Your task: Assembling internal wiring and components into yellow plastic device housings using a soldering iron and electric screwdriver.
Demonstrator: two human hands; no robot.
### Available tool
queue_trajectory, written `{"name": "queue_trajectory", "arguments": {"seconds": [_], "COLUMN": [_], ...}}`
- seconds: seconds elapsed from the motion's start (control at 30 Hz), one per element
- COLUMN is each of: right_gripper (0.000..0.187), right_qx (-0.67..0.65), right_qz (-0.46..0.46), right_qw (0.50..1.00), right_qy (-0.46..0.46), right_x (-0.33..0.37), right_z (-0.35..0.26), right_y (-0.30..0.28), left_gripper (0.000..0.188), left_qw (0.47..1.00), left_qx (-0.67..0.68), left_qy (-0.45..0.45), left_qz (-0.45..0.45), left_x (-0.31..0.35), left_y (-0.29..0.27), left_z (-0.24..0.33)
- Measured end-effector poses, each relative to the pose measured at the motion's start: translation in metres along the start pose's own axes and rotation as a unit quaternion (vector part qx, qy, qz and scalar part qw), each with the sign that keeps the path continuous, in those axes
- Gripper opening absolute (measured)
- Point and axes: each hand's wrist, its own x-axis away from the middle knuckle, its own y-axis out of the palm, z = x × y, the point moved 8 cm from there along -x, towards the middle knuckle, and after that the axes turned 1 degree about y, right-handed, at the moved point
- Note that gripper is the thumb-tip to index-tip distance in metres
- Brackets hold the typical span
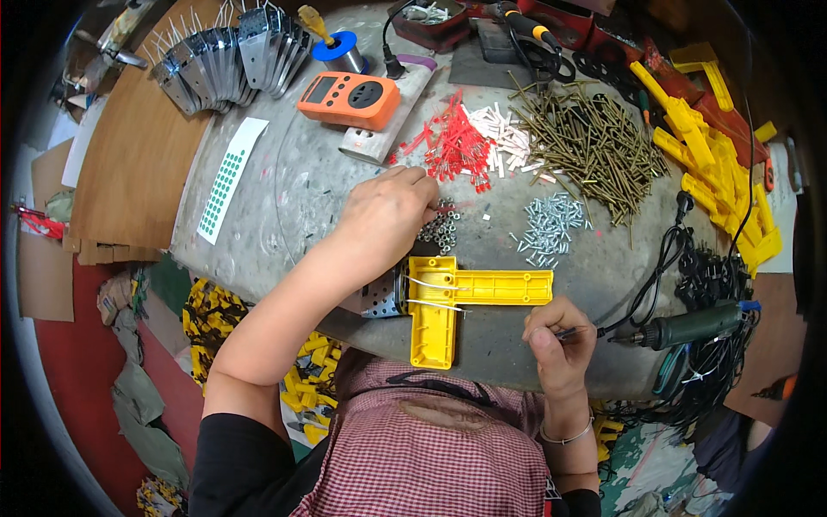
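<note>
A yellow plastic shell (454,297) shaped like a letter T lies on the near edge of the round grey counter (293,198), with thin white wires across it and a small metal plate (382,297) tucked at its left side. Just above it, the left hand (388,211) reaches into a little heap of small silver nuts (439,228), its fingers bunched together on them. The right hand (560,340) rests just right of the shell, its fingers pinched on a thin tool (579,332). A green power driver (693,326) lies beside that hand. Farther back sit silver screws (551,226), long brass screws (586,142), red plastic bits (457,142), white bits (508,133) and an orange meter (349,99). More yellow parts (715,164) are stacked at the right.
</note>
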Motion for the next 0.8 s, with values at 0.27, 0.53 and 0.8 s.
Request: {"name": "queue_trajectory", "arguments": {"seconds": [0.27,0.53,0.8], "right_gripper": [0.022,0.015,0.015], "right_qx": [-0.01,0.041,0.015], "right_qz": [0.019,0.014,0.042], "right_qw": [0.999,0.999,0.989], "right_qy": [0.032,-0.002,0.141], "right_x": [0.003,0.003,-0.033], "right_z": [0.001,-0.022,-0.01], "right_y": [0.001,0.015,0.052], "left_gripper": [0.012,0.01,0.008], "left_qw": [0.999,0.997,0.897], "left_qx": [-0.03,0.071,0.439], "left_qy": [0.012,0.025,-0.047], "left_qz": [-0.037,0.033,0.002], "left_x": [-0.005,0.016,0.044], "left_y": [0.008,-0.026,-0.027], "left_z": [-0.003,0.019,0.041]}}
